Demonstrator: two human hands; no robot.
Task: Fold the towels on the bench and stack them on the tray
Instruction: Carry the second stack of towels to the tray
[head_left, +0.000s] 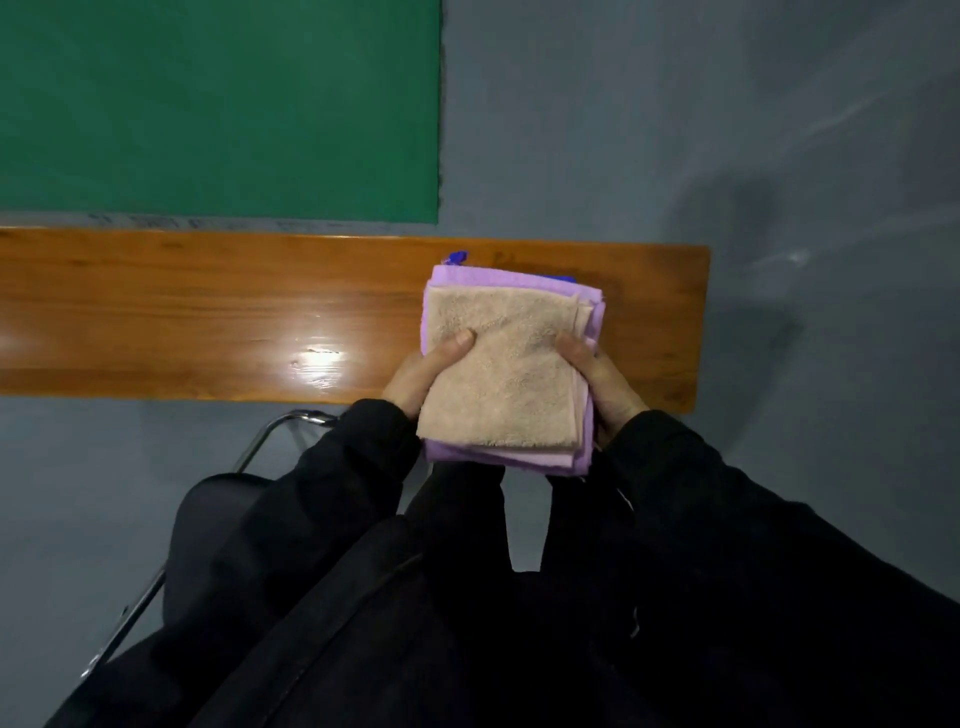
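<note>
A folded beige towel (511, 364) lies on top of a stack, with a folded lilac towel (592, 322) under it and a strip of a blue towel (457, 256) peeking out at the far edge. I hold the stack above the near edge of the wooden bench (208, 312). My left hand (423, 371) grips its left side with the thumb on the beige towel. My right hand (602, 379) grips its right side, thumb on top. No tray is in view.
A green mat (218, 104) covers the grey floor (727, 130) beyond the bench. A black chair with a metal frame (218, 519) stands at lower left, beside my dark sleeves. The bench ends at the right, just past the stack.
</note>
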